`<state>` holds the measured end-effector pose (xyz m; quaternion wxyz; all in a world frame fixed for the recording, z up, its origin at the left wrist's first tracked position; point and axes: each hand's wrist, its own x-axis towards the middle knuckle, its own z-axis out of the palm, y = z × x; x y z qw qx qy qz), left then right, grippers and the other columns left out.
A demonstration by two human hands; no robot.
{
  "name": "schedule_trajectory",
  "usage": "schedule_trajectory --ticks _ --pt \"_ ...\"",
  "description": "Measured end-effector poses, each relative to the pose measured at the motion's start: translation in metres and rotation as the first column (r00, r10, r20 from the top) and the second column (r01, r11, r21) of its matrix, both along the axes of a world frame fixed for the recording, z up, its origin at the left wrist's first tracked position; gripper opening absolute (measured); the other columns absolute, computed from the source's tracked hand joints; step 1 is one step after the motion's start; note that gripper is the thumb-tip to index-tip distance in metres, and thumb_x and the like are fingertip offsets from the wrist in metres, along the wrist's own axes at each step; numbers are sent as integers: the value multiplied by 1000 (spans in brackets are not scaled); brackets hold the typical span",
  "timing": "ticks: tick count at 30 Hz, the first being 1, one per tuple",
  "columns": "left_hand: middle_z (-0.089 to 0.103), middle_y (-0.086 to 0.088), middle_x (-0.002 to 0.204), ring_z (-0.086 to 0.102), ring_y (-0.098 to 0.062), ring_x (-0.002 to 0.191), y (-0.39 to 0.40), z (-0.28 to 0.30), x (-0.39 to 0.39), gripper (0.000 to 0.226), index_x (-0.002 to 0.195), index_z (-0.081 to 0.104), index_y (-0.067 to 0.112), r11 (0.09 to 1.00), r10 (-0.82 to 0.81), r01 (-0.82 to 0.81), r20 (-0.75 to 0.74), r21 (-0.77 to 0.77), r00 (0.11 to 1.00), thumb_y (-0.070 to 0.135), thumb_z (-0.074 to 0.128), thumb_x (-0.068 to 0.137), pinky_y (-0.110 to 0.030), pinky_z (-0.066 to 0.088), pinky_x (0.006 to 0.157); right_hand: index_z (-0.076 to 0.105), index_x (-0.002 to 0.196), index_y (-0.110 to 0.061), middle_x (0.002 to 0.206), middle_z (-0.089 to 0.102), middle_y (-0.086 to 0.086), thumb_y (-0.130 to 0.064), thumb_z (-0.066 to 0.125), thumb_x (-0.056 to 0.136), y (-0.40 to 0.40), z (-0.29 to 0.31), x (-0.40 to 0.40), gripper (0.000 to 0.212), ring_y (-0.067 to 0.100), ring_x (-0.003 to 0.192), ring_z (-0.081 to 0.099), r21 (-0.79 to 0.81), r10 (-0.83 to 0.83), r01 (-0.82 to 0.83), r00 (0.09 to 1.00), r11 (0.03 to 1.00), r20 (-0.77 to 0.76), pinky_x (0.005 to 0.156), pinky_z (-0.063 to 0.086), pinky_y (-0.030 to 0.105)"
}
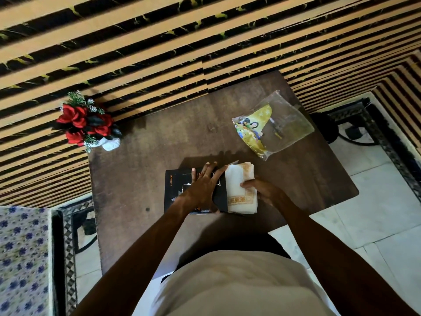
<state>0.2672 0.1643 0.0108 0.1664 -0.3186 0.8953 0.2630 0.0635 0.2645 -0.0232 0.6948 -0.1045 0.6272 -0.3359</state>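
And there it was, just below the middle of the frame: the folded white cloth with a gold-patterned border (239, 179) sat on the dark brown wooden table (148, 156). Its left edge was right up against the flat black printed box (176, 192). Whether it overlapped the box or only touched it, I could not tell.

The left hand (202, 188) lay flat on the black box, fingers straight and spread, pressing it down and curling round nothing. The right hand (262, 190) had the cloth by its right side, thumb on top and fingers curled round the edge, a proper grip on the fabric.

So how far along was it? The cloth was already down to a compact, narrow rectangle with the border showing neatly, so the folding looked largely done. The person seemed to be squaring it off against the box.

The clear plastic packet with a yellow picture card inside (289, 126) lay well apart in the upper right of the table. It looked flat, with no cloth in it. If the cloth was meant to go into that packet, that step was all still to do: lift the bundle, open the packet, slide it in.

Over at the left edge of the table stood the red artificial flowers in a white vase (85, 124), out of the way.
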Motion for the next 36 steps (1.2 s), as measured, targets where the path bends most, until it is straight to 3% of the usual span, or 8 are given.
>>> schedule_trajectory --ticks 7,11,15,19,23,29,32,36 --pt "5 -5 162 -4 -30 151 2 -2 6 136 151 2 31 1000 9 -9 -84 -8 996 50 89 49 -60 -13 110 57 106 -12 108 63 13 0 54 92 -7 1 -2 19 28 89 63 90 -112 103 989 991 95 65 52 42" --pt "1 -4 162 -6 -29 151 1 -3 5 137 151 -1 32 1000 15 -15 -83 4 996 50 89 49 -59 -14 110 54 118 -11 110 63 15 5 53 91 -6 -6 6 32 41 119 55 32 -127 124 978 992 163 72 54 43" --pt "2 -3 162 -6 -29 151 -2 0 2 138 151 -3 34 999 30 -29 -76 16 997 49 89 49 -60 -12 111 60 102 -18 101 65 10 4 53 92 -13 -2 31 25 27 96 62 -10 -174 178 968 984 180 74 50 40" --pt "0 -4 163 -6 -29 151 -1 -2 5 138 151 -4 33 1000 22 -22 -77 6 997 50 88 50 -57 -14 111 58 120 -17 118 62 15 -8 60 90 -6 -12 37 32 30 106 59 50 -285 281 927 958 244 85 49 47" --pt "0 -4 163 -6 -28 151 0 -4 7 138 152 -4 32 1000 28 -29 -89 0 996 52 88 51 -54 -16 110 60 108 -19 101 67 9 -7 51 95 1 -6 29 20 26 97 61 82 -250 236 921 968 301 76 49 43" --pt "2 -5 163 -5 -28 151 0 0 4 137 152 -2 29 999 34 -33 -83 7 996 50 88 51 -55 -15 111 60 117 -17 111 66 12 -4 62 88 0 -15 39 33 30 104 62 146 -256 221 920 964 296 79 51 48" --pt "3 -6 162 -4 -29 151 1 0 4 136 153 0 28 999 35 -34 -90 6 995 50 88 51 -56 -14 112 58 112 -14 105 66 12 -7 59 91 0 -15 52 22 28 98 62 156 -257 220 923 963 285 80 51 45" --pt "3 -7 163 -5 -29 151 2 2 5 137 153 0 28 999 34 -32 -105 21 994 50 89 51 -60 -12 113 49 133 -6 111 63 8 -15 54 95 -9 -19 72 39 24 93 61 120 -100 94 994 988 46 82 51 38"
